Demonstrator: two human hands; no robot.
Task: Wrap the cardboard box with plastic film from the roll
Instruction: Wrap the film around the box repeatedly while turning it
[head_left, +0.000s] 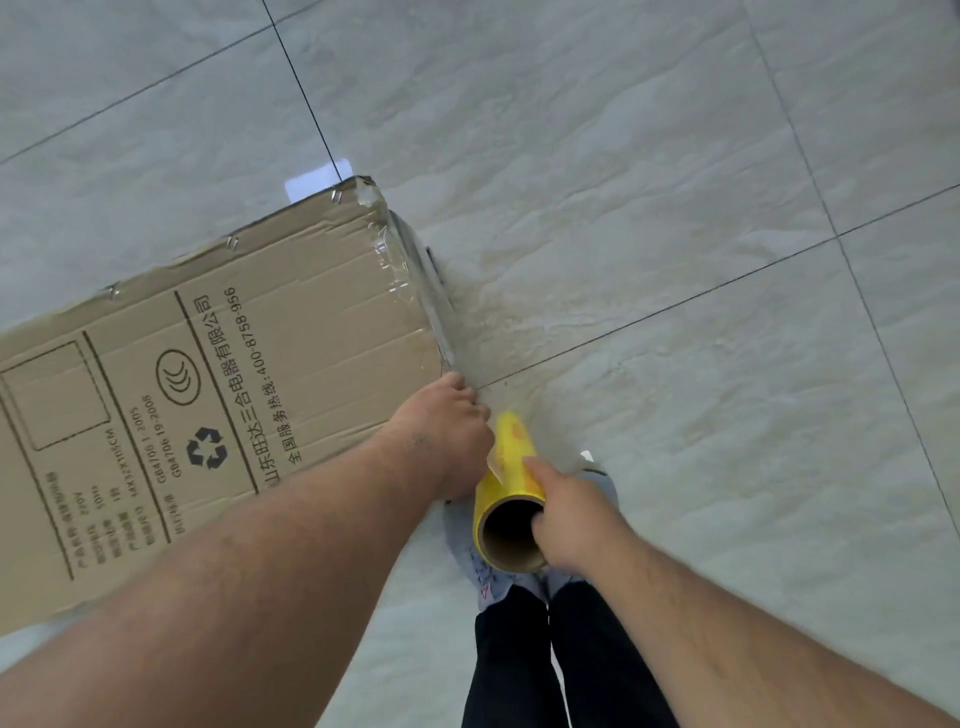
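A view from the head, looking down past two bare forearms to a pale tiled floor (675, 156). A long cardboard box (218, 374) stands on the floor to the left, its broad printed face turned up toward the camera, with Chinese text, a recycling mark and staples along its far edge. The plastic film (410, 260) already clings to the box's right end, where it shows as wrinkled, shiny streaks down that edge. From there a clear sheet seems to run down to the yellow roll (511, 467), which is held just beside the box's near right corner, its open cardboard core facing the camera. The roll is probably kept this close and nearly parallel to the box's end so the film stays taut and lies flat as it comes off. The right hand (566, 514) holds the roll at its near end: the thumb lies along the yellow outside while the other fingers curl into the hollow core (a hold that likely lets the roll spin). The left hand (447, 431) reaches across with the wrist bent, fingers curled at the box corner and the film's edge; whether it pinches the film or only presses it cannot be told. Below the roll are the person's grey shoes (480, 577) and dark trousers.
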